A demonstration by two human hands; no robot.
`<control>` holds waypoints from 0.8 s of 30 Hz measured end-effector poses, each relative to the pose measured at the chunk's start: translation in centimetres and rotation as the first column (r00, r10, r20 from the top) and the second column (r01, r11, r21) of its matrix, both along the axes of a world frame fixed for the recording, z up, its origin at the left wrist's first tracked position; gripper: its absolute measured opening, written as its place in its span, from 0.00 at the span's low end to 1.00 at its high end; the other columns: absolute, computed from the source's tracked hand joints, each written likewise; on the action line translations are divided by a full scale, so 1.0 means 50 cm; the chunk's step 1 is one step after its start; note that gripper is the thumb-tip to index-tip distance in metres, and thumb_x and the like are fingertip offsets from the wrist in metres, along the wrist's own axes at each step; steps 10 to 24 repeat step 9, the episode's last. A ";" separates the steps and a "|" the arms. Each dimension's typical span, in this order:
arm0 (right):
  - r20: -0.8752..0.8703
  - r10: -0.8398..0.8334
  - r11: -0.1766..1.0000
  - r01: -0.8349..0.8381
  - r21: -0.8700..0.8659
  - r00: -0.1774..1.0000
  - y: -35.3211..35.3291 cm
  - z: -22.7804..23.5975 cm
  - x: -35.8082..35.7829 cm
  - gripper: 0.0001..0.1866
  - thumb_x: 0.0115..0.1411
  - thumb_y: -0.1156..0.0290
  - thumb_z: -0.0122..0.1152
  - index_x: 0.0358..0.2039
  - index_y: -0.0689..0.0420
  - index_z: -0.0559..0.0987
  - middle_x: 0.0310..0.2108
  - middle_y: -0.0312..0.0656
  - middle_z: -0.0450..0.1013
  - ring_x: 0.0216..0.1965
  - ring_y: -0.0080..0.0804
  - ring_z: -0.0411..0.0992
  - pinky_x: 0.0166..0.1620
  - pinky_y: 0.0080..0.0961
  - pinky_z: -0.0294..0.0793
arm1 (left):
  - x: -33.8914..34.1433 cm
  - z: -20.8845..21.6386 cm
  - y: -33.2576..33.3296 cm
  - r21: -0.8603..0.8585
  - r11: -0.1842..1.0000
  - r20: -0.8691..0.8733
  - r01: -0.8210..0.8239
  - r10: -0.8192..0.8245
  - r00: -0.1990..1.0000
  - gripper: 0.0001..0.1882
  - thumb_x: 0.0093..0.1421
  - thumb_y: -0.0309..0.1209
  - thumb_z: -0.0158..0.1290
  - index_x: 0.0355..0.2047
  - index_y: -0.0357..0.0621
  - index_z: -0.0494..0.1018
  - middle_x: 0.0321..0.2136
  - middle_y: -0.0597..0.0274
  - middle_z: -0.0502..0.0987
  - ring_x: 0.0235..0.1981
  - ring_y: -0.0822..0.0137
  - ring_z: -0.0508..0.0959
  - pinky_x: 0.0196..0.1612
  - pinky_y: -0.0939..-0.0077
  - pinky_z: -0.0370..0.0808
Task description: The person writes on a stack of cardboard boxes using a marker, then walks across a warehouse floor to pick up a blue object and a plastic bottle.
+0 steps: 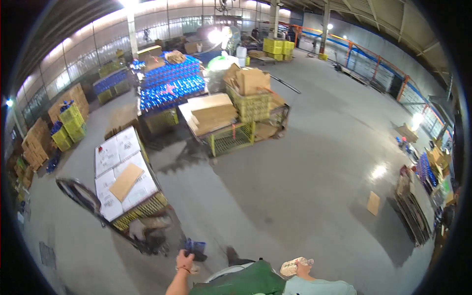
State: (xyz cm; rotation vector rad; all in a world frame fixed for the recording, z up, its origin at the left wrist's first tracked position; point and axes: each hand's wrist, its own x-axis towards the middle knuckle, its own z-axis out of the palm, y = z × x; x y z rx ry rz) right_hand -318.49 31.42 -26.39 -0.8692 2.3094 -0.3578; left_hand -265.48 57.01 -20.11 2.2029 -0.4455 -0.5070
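Note:
My left hand [184,261], with a band at its wrist, reaches forward at the lower middle. Its fingers look curled, and what they hold, if anything, I cannot make out. Just beyond them is a small dark blue thing [195,246]; whether the hand touches it is unclear. Closed round a pale, bottle-shaped thing [291,266] with printing and a clear end, my right hand [304,270] is at the right of my green garment [246,280]. The nearest load is a pallet truck [78,189] with white cartons [105,189] and a loose cardboard piece [126,181] on top.
Ahead stand a yellow crate [250,107] with cardboard, flat cardboard sheets [211,114], and a wide load of shiny blue items [172,81]. Yellow crates [72,120] are at the left. Stacked flat boards [412,209] and a cardboard scrap [373,203] lie at the right.

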 end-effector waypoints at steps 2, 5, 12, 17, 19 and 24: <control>0.273 0.056 0.958 0.025 -0.286 0.960 -0.183 -0.044 0.161 0.53 0.40 0.57 0.81 0.64 0.62 0.63 0.62 0.53 0.63 0.62 0.49 0.64 0.66 0.39 0.63 | 0.061 -0.002 -0.119 -0.013 0.999 -0.009 0.034 -0.034 0.999 0.26 0.51 0.44 0.62 0.47 0.41 0.76 0.38 0.47 0.83 0.43 0.49 0.82 0.49 0.61 0.76; 0.226 0.460 0.872 -0.390 -0.295 0.859 -0.378 0.060 0.617 0.46 0.43 0.57 0.78 0.59 0.67 0.68 0.61 0.55 0.64 0.64 0.45 0.63 0.67 0.36 0.61 | 0.207 0.058 -0.193 0.059 0.997 -0.051 0.059 -0.056 0.997 0.26 0.52 0.45 0.62 0.47 0.42 0.76 0.38 0.47 0.83 0.43 0.48 0.82 0.49 0.61 0.77; 0.491 0.794 0.603 -0.573 -0.555 0.359 -0.575 0.243 1.186 0.32 0.53 0.55 0.73 0.54 0.60 0.78 0.54 0.48 0.76 0.57 0.37 0.72 0.63 0.35 0.65 | 0.404 0.122 -0.285 0.090 0.995 -0.061 -0.035 0.041 0.997 0.26 0.53 0.44 0.61 0.48 0.42 0.76 0.40 0.45 0.82 0.44 0.50 0.82 0.50 0.61 0.77; 0.491 0.794 0.603 -0.573 -0.555 0.359 -0.575 0.243 1.186 0.32 0.53 0.55 0.73 0.54 0.60 0.78 0.54 0.48 0.76 0.57 0.37 0.72 0.63 0.35 0.65 | 0.404 0.122 -0.285 0.090 0.995 -0.061 -0.035 0.041 0.997 0.26 0.53 0.44 0.61 0.48 0.42 0.76 0.40 0.45 0.82 0.44 0.50 0.82 0.50 0.61 0.77; 0.491 0.794 0.603 -0.573 -0.555 0.359 -0.575 0.243 1.186 0.32 0.53 0.55 0.73 0.54 0.60 0.78 0.54 0.48 0.76 0.57 0.37 0.72 0.63 0.35 0.65 | 0.404 0.122 -0.285 0.090 0.995 -0.061 -0.035 0.041 0.997 0.26 0.53 0.44 0.61 0.48 0.42 0.76 0.40 0.45 0.82 0.44 0.50 0.82 0.50 0.61 0.77; 0.491 0.794 0.603 -0.573 -0.555 0.359 -0.575 0.243 1.186 0.32 0.53 0.55 0.73 0.54 0.60 0.78 0.54 0.48 0.76 0.57 0.37 0.72 0.63 0.35 0.65 | 0.404 0.122 -0.285 0.090 0.995 -0.061 -0.035 0.041 0.997 0.26 0.53 0.44 0.61 0.48 0.42 0.76 0.40 0.45 0.82 0.44 0.50 0.82 0.50 0.61 0.77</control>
